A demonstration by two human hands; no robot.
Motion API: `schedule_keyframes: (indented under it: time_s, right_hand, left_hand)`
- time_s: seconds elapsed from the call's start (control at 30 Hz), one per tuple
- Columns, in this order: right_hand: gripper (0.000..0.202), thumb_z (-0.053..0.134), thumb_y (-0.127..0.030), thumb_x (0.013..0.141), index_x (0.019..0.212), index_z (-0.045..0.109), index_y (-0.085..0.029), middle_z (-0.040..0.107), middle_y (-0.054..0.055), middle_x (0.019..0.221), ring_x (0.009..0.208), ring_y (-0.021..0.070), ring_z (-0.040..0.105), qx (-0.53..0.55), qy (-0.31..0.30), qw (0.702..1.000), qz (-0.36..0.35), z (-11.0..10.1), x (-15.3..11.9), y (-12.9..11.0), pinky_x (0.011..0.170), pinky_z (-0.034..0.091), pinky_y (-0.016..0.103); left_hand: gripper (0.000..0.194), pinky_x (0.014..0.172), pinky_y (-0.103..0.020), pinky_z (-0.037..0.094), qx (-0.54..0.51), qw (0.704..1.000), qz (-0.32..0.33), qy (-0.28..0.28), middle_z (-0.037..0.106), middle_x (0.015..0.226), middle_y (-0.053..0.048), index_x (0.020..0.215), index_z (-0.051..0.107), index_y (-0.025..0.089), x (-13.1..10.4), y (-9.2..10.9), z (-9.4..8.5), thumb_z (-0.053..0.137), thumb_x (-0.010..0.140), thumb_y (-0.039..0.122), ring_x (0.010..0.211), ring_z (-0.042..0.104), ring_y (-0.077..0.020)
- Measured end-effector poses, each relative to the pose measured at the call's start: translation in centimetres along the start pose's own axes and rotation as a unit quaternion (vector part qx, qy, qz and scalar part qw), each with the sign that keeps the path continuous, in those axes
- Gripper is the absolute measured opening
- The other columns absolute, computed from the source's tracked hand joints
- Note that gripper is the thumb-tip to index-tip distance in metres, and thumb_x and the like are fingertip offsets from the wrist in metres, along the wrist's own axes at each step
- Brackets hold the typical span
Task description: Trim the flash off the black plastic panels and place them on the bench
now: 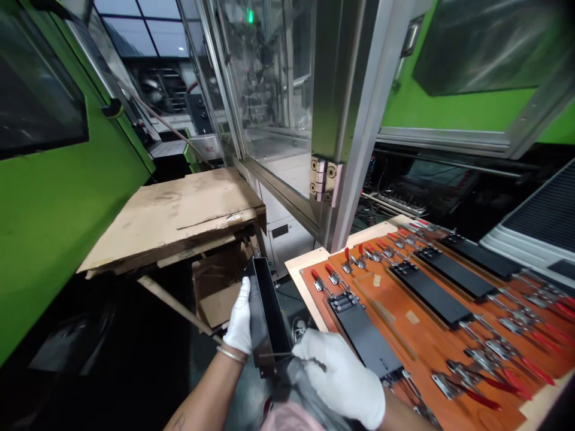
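My left hand, in a white glove, grips the side of a long black open-channel part, which is held upright and tilted in front of me. My right hand, also gloved in white, is closed around a thin metal rod-like tool. This tool lies across the near end of the channel part, and its exact kind is too small to tell. Whether its tip touches the part's edge I cannot tell. Part of the tool's rear end sticks out between my right fingers.
At right, an orange fixture board carries red-handled toggle clamps and several black panels. A cardboard-covered table stands at left, beside a green machine. A metal-framed glass door juts out ahead.
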State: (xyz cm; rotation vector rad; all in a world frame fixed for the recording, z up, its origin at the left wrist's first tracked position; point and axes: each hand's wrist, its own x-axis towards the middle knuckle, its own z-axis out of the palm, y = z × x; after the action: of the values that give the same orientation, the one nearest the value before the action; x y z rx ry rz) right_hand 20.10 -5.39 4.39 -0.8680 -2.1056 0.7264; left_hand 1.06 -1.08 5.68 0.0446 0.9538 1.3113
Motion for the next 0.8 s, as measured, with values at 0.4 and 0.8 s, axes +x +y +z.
schedule_keyframes:
  time_s: [0.4,0.8]
  right_hand:
    - [0.024,0.042,-0.009,0.075,0.074,0.063,-0.020,0.057,0.001,0.067,0.061,0.0138,0.052,-0.020,-0.031,0.998,-0.052,-0.8,0.2,0.0,0.060,0.039,0.024]
    - [0.025,0.041,-0.007,0.073,0.070,0.062,-0.020,0.056,0.000,0.064,0.058,0.0132,0.051,0.003,-0.042,0.998,-0.040,-1.4,-0.4,-0.5,0.058,0.038,0.023]
  left_hand:
    - [0.035,0.052,-0.026,0.056,0.029,0.998,-0.045,-0.018,0.072,0.063,-0.002,0.087,0.068,0.015,0.7,-1.5,-0.7,0.064,0.081,0.050,0.049,0.066,-0.0164]
    - [0.041,0.047,-0.027,0.054,0.072,0.996,-0.057,-0.015,0.071,0.061,-0.003,0.082,0.068,0.015,1.0,-1.9,-0.9,0.064,0.078,0.056,0.047,0.065,-0.0176]
